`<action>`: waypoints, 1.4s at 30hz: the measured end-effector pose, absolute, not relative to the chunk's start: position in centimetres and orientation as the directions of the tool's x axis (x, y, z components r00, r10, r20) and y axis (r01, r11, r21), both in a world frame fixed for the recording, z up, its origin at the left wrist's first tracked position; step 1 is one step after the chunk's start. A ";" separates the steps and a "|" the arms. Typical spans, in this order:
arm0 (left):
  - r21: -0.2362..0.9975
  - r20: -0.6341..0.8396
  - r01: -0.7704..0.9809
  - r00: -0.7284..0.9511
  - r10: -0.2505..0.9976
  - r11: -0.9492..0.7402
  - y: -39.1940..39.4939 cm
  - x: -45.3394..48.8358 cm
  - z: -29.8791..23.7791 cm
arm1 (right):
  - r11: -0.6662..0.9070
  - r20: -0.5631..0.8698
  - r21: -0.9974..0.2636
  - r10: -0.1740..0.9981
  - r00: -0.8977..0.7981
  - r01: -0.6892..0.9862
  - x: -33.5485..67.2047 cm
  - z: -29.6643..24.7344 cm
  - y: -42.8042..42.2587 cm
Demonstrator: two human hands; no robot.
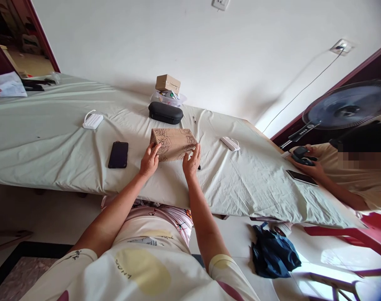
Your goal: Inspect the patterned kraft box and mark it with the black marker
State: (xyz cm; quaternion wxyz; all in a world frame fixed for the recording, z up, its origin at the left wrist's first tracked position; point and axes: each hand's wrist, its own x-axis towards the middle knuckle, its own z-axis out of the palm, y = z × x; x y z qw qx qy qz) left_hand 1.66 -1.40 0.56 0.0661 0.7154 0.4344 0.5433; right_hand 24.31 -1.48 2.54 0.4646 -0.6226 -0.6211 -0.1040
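Closest to the lens is my own pale shirt (146, 267) with the yellow blobs on it, and my two bare forearms run out from there to the table.

Both hands are on the cardboard box (173, 143), the brown one with the scribbly line drawing. My left hand (149, 160) has its fingers spread against the near-left corner. My right hand (192, 161) lies flat along the near-right end. Neither is wrapped around it. They're open palms, one on each side with the box between them. It looks like the box sits on the pale sheet (52, 138) rather than being up in the air, though I can't be totally sure from this angle.

I'd call this the get-a-hold-of-it stage, with both hands just squaring the box up. Any lift or turn from here would need even pressure from both palms, or the fingers hooked under the bottom edge. Otherwise I reckon it slips.

A black phone (118, 154) lies just left of my left hand. A black case (165, 113) sits beyond the box, and behind that is a smaller box (167, 83). Well off to my right, another person's hand (309, 167) holds some dark gadget.
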 end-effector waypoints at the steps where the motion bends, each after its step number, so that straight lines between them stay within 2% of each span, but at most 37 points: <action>1: 0.566 0.721 0.551 0.030 0.692 -0.614 -1.4 1.6 0.5 | 0.200 0.693 -0.494 0.678 0.244 0.846 24.3 2.3 -1.4; 4: 0.562 0.731 0.551 0.017 0.682 -0.617 -1.3 1.6 0.5 | 0.187 0.615 -0.625 0.715 0.332 0.758 24.6 1.6 -1.3; 7: 0.567 0.737 0.534 0.009 0.676 -0.627 -1.2 1.6 0.4 | 0.125 0.502 -0.685 0.795 0.340 0.718 24.9 1.1 -1.5; 11: 0.587 0.736 0.504 -0.008 0.677 -0.633 -0.9 1.3 0.3 | -0.019 0.368 -0.656 0.864 0.342 0.754 25.0 1.0 -2.0; 14: 0.595 0.737 0.493 -0.019 0.676 -0.635 -0.7 1.0 0.1 | -0.069 0.317 -0.630 0.886 0.338 0.773 25.0 1.2 -2.3; 20: 0.635 0.699 0.470 -0.011 0.715 -0.613 -0.3 0.9 -0.5 | -0.095 0.274 -0.605 0.907 0.319 0.790 24.9 1.9 -3.0; 26: 0.744 0.546 0.509 -0.089 0.833 -0.433 0.8 0.6 -1.7 | -0.112 0.261 -0.533 0.921 0.289 0.839 24.7 2.3 -3.8; 35: 0.682 0.517 0.646 -0.097 0.850 -0.341 -0.3 1.8 -1.3 | 0.038 0.357 -0.596 0.907 0.222 0.802 25.3 0.7 -4.0; 40: 0.664 0.533 0.672 -0.117 0.838 -0.328 -1.0 1.7 -0.6 | -0.022 0.330 -0.565 0.910 0.250 0.825 24.7 0.9 -4.1; 42: 0.640 0.551 0.695 -0.116 0.826 -0.329 -1.3 1.8 -0.2 | -0.035 0.366 -0.570 0.884 0.292 0.821 24.0 1.1 -4.1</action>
